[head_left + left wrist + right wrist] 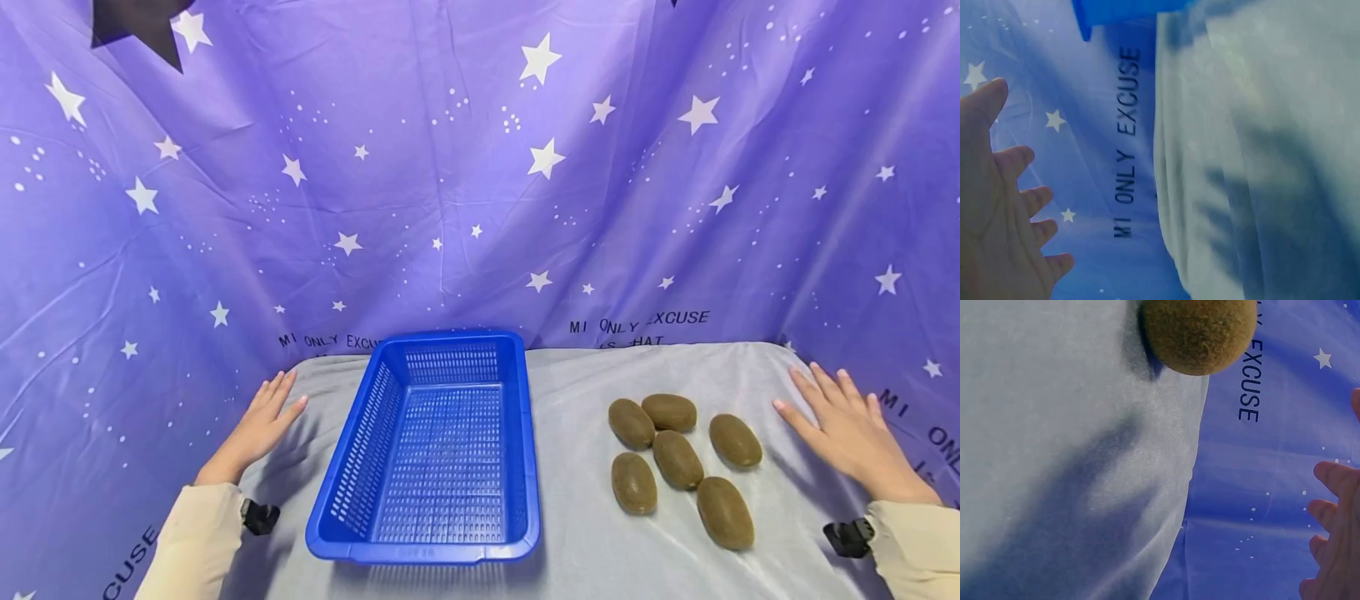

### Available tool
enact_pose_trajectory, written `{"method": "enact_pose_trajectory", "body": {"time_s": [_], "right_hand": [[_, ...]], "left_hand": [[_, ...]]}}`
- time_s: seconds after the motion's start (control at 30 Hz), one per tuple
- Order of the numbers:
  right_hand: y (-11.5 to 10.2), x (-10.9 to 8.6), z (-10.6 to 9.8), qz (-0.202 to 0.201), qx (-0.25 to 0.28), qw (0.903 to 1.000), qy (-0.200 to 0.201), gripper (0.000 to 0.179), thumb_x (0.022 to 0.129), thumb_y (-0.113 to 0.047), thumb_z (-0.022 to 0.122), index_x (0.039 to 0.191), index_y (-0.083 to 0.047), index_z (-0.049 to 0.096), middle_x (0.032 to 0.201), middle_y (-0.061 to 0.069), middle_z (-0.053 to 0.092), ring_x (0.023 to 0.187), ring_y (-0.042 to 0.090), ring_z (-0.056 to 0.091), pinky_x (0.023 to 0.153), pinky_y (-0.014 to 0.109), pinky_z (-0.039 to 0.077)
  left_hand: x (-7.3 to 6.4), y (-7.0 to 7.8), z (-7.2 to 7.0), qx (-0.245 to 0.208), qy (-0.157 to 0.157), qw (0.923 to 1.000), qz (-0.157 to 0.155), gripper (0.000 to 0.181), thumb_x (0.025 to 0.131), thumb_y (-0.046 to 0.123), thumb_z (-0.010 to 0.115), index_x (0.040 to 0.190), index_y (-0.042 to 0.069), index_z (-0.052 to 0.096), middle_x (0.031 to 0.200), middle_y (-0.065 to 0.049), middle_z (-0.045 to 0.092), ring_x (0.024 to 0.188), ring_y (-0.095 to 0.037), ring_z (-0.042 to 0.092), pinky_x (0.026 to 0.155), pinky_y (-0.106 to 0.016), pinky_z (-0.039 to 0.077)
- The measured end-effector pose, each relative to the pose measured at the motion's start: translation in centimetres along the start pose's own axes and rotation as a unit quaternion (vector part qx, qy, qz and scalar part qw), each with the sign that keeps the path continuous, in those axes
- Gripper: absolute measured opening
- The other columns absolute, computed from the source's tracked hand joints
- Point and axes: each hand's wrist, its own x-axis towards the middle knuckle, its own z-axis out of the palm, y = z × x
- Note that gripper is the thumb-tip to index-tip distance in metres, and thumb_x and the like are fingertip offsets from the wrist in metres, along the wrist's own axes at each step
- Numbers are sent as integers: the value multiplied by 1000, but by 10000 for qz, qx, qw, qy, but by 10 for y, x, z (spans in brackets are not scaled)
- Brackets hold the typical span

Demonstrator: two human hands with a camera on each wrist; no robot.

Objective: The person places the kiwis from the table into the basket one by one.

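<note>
My left hand (258, 427) hovers at the table's left side with fingers extended, holding nothing. To its right stands a blue plastic basket (423, 552) with slotted walls and floor; nothing lies inside. Several brown, oval kiwis (677, 459) lie loosely grouped on the cloth right of the basket. The rightmost kiwi (735, 440) is nearest my right hand (855, 433), which is spread at the table's right side and holds nothing. One kiwi (1200, 331) appears at the top of the right wrist view. A corner of the basket (1129, 12) shows in the left wrist view.
A pale grey cloth (573, 450) covers the table. Behind it and along both sides hangs a purple curtain (450, 167) with white stars and printed lettering. Dark wrist cameras sit at both cuffs, and each hand casts a shadow on the cloth.
</note>
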Motion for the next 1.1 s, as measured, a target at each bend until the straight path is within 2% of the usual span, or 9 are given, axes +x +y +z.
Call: {"method": "enact_pose_trajectory", "body": {"time_s": [0.13,0.3,0.47,0.57,0.7,0.87,0.97,1.0,1.1], "right_hand": [[0,-3,2,-23,12,10000,-2,67,99,-35,40,152,-10,8,154,25,-1,135,48,-16,99,68,-16],[-2,-6,2,12,2,10000,-23,68,98,-36,41,152,-11,8,153,27,0,136,47,-16,100,68,-16],[-5,-10,1,-73,175,9998,1,66,99,-33,42,152,-9,10,153,27,1,137,44,-17,101,63,-20],[-8,-12,0,-235,359,9991,64,65,98,-29,43,151,-6,13,152,29,5,138,43,-14,102,62,-19],[-12,-11,0,-492,623,9967,198,62,98,-23,44,149,-1,18,151,31,8,139,44,-10,105,60,-17],[-16,-13,6,-871,1257,9878,309,58,96,-14,47,146,6,24,148,36,13,138,48,-2,111,51,-13],[-20,-15,9,-848,1623,9828,245,58,96,-12,47,146,4,24,148,36,13,140,43,-2,110,54,-12],[-21,-16,10,-814,1724,9814,215,58,96,-12,47,147,3,24,148,36,13,142,35,-2,110,55,-11],[-25,-19,14,-804,1925,9778,179,57,96,-11,46,147,1,25,150,32,14,141,9,-1,113,42,-10]], "left_hand": [[0,4,2,-688,-104,9975,148,69,100,38,36,151,2,8,153,-30,1,137,-50,-8,104,-69,-2],[0,8,7,-1201,-295,9921,190,68,101,35,37,151,2,6,154,-28,2,138,-49,-4,104,-69,0],[-3,11,12,-1643,-628,9844,39,65,101,35,35,153,16,0,156,-22,-3,138,-47,-5,101,-72,2],[-7,13,13,-1775,-821,9807,-92,65,101,36,35,153,19,-1,157,-19,-3,139,-46,-4,100,-72,4],[-9,16,16,-2027,-970,9742,-226,67,101,39,34,153,17,-2,157,-18,-1,140,-45,0,102,-71,5],[-12,14,25,-2386,-1144,9636,-380,68,101,41,33,153,15,-2,157,-18,3,140,-44,2,102,-70,5],[-13,14,30,-2602,-1179,9575,-403,68,101,42,34,153,16,0,157,-16,6,141,-42,2,103,-70,5],[-13,14,32,-2666,-1178,9558,-389,67,101,42,34,153,16,1,157,-15,6,141,-41,2,103,-70,5],[-14,16,37,-2871,-1185,9500,-325,65,101,40,34,153,17,3,157,-15,9,141,-39,2,104,-68,6]]}}
